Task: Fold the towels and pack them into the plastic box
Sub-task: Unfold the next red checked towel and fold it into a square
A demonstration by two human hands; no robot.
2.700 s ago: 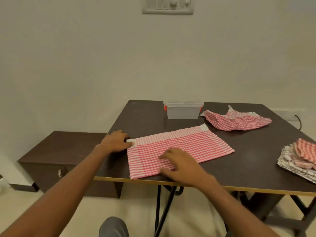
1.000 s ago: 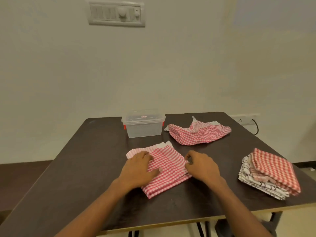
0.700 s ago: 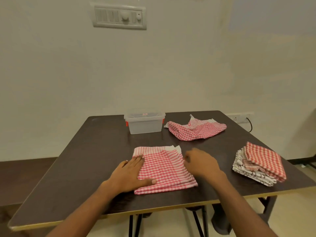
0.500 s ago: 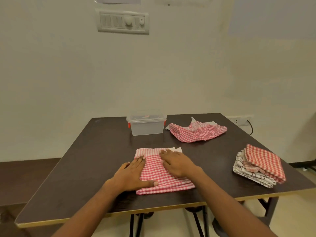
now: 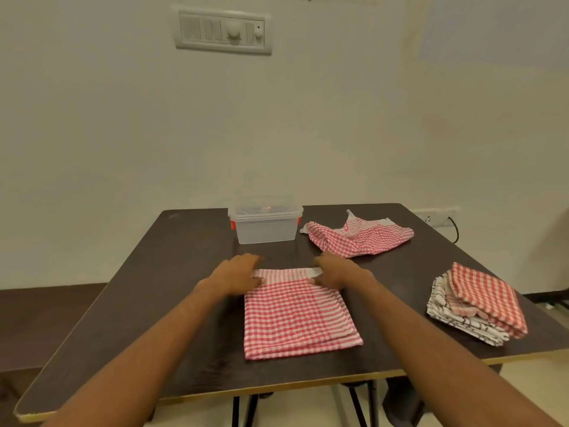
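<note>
Two hands meet on one folded red-checked towel (image 5: 297,318), which lies flat at centre frame on the dark table (image 5: 147,303). We log the left hand (image 5: 235,274) pinching the towel's far left corner between fingers and thumb; its outline is blurred. At upper centre stands the clear plastic box (image 5: 264,224), lid on, apart from the towel. The right hand (image 5: 338,271) pinches the far right corner at its white hem. Right of the box we see a crumpled towel (image 5: 361,238). At the right of the frame sits a stack of folded towels (image 5: 480,303).

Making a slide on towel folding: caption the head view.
Left hand and right hand hold the far corners of a red-checked towel on the table, plastic box behind.
</note>
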